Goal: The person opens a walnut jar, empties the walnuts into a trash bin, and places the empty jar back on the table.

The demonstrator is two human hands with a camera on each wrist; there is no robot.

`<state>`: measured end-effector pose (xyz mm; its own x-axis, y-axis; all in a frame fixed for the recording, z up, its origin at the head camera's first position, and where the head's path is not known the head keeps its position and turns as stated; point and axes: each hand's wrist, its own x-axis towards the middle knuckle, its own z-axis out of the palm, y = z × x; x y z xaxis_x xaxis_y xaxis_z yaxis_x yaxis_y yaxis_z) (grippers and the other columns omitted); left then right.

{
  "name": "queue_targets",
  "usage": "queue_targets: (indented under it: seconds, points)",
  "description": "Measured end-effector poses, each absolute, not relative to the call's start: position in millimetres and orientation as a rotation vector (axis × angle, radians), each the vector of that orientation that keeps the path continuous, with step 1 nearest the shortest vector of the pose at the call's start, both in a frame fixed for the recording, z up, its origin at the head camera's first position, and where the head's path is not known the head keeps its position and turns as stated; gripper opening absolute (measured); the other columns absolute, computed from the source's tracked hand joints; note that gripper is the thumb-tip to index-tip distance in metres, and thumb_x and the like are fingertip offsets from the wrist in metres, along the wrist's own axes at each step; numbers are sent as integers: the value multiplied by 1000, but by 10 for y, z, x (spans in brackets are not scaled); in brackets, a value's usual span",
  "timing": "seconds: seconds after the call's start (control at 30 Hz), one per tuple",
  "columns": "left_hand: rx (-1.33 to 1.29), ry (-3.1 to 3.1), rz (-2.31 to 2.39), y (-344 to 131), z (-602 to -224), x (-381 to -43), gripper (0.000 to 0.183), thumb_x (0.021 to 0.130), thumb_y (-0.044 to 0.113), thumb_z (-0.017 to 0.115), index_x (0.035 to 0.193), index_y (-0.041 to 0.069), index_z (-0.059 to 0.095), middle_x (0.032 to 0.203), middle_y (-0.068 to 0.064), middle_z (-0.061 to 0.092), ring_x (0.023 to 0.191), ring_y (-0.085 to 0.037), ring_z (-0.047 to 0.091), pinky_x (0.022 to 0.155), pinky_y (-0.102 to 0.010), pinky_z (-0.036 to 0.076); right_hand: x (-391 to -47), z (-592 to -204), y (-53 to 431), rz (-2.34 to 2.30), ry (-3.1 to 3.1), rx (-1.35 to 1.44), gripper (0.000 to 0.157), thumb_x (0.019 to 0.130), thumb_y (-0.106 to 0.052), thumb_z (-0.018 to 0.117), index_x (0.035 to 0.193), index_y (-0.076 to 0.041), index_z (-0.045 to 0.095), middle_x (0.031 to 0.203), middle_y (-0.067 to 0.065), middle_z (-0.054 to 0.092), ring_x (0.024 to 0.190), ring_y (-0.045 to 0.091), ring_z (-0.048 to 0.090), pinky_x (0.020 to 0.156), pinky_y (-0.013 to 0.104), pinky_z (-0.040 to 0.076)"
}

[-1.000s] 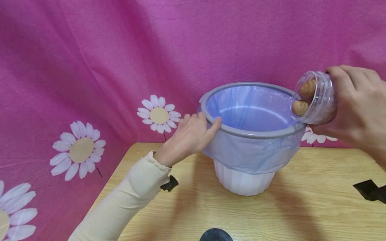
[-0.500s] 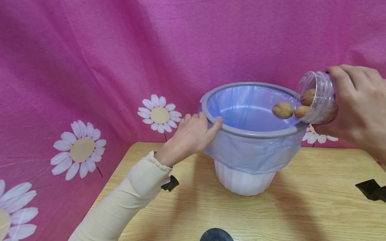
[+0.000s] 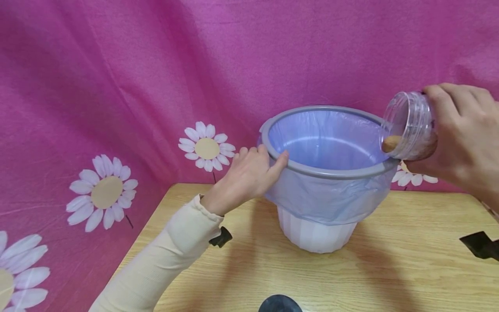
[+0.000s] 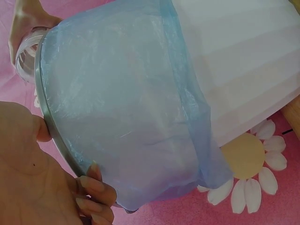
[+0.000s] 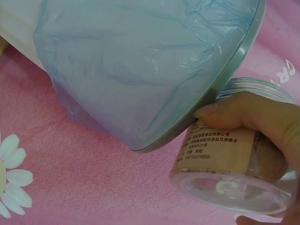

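Observation:
My left hand [image 3: 247, 175] grips the near left part of the grey rim [image 3: 323, 174] of a white trash can [image 3: 317, 239]. In the left wrist view its fingers [image 4: 96, 187] curl over that rim. A blue plastic bag [image 3: 331, 199] lines the can and hangs over its outside. At the right rim my right hand [image 3: 464, 134] holds a clear plastic jar [image 3: 417, 121], tilted with its mouth toward the can. One walnut [image 3: 391, 143] shows at the jar's mouth. The jar's printed label [image 5: 220, 145] appears in the right wrist view. The can's bottom inside is hidden.
The can stands on a wooden table [image 3: 421, 251]. Pink cloth [image 3: 117, 65] with white flowers hangs behind and at the left. Part of a round black object [image 3: 280, 304] shows at the front edge. Black straps [image 3: 221, 237] show by the wrists.
Walnuts have come out of the jar into the can; one was in mid-air half a second ago. Fewer show at the jar's mouth. Both hands have stayed nearly still.

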<state>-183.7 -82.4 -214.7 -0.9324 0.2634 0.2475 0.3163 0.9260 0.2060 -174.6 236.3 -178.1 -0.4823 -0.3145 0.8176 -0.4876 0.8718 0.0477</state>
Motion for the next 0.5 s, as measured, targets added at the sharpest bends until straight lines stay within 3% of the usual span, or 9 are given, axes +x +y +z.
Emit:
queue_targets:
  seconds: [0.5]
  points:
    - [-442,-2889,-383,-829,-2158,-1841,66,100,54,25,109,-4,55,93,-14,57,85,-28,49,79,-38,41,-1772,-1726,2295,85,-2065,681,109,20,0,85,122,6,48,117,31,51,108,52,42,99,60,33]
